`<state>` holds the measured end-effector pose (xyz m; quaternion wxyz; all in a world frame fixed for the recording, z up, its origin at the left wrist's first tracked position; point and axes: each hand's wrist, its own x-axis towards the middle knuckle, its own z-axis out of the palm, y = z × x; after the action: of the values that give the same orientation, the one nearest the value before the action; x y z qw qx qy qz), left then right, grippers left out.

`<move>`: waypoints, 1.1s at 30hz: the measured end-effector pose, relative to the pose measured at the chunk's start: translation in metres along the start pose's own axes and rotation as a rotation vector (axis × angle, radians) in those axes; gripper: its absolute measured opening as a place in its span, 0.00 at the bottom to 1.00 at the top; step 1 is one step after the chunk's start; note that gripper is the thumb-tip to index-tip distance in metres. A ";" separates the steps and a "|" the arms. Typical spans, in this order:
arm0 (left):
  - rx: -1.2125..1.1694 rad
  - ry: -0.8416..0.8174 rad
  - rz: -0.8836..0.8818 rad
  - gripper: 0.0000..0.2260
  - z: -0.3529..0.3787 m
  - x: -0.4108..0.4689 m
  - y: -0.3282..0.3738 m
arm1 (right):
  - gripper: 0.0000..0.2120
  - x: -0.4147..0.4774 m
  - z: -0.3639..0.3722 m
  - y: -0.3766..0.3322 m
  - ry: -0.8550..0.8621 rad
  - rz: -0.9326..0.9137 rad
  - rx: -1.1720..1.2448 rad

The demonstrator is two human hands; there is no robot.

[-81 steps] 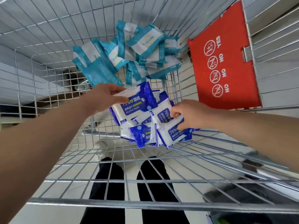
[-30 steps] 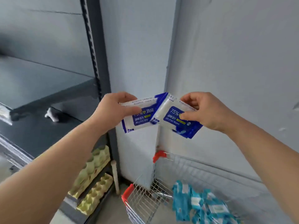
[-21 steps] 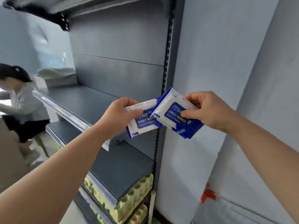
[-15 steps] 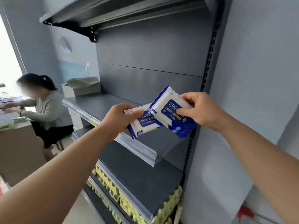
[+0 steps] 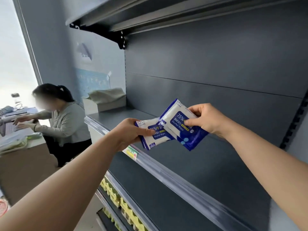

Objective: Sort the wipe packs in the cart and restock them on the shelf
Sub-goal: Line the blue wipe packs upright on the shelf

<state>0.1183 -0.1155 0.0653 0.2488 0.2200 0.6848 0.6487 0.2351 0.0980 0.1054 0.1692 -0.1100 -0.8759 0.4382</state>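
The left grip (image 5: 128, 132) is closed on the left pack (image 5: 155, 138) of alcohol wipes: the thumb is laid across the printed face and the fingers are curled underneath. More than 1 edge is seen at its lower end, but the count cannot be told. The right grip (image 5: 206, 119) is closed on the right pack (image 5: 180, 126), which is pinched at its 2 o'clock end with the thumb on the face and the fingers behind. A second edge is seen under it too.

Both packs are white and blue and marked "75%" and "Alcohol Wipes". The right pack is tilted, its length running from 11 to 5 o'clock. Its 8 o'clock edge is lapped over the 2 o'clock corner of the left pack, so the 2 are touching. Both are held in the air over the shelf (image 5: 216, 164), near its front rail (image 5: 166, 174), and neither is set down.

A small green, red and yellow label (image 5: 131, 151) is fixed on the rail at 6 o'clock of the left grip. The dark back panel (image 5: 216, 64) is seen at 12 o'clock of the packs, with an upper shelf (image 5: 133, 17) on a black bracket (image 5: 103, 33) above it. Yellow-green cartons (image 5: 116, 197) are stacked on lower shelves at 7 o'clock. A box (image 5: 106, 104) topped with cloth is seen near the shelf's far end at 10 o'clock. At 9 o'clock a seated person (image 5: 65, 122) in a grey top is seen with hands at a surface (image 5: 25, 157).
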 end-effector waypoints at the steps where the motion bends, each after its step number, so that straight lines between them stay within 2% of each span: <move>1: 0.003 0.020 0.001 0.13 -0.008 0.016 -0.002 | 0.10 0.016 0.005 0.002 0.004 0.003 -0.004; 6: 0.013 0.111 0.013 0.14 -0.045 0.094 -0.007 | 0.13 0.095 0.026 0.008 0.016 0.050 -0.098; 10: 0.022 0.105 0.033 0.15 -0.077 0.159 -0.015 | 0.12 0.149 0.042 0.013 0.031 0.110 -0.147; 15: 0.099 0.035 0.051 0.18 -0.116 0.246 -0.030 | 0.10 0.200 0.065 0.021 0.141 0.153 -0.242; 21: 0.269 -0.121 0.098 0.17 -0.148 0.344 -0.048 | 0.07 0.248 0.095 0.022 0.276 0.252 -0.285; 28: 0.649 -0.210 0.312 0.17 -0.171 0.438 -0.054 | 0.07 0.283 0.126 0.025 0.424 0.393 -0.288; 33: 0.683 -0.267 0.396 0.18 -0.164 0.473 -0.062 | 0.06 0.295 0.142 0.031 0.492 0.473 -0.293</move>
<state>-0.3514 0.0483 -0.0174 0.1185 0.4997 0.7667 0.3853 -0.0902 0.1129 0.0600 0.2510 -0.4344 -0.8129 0.2958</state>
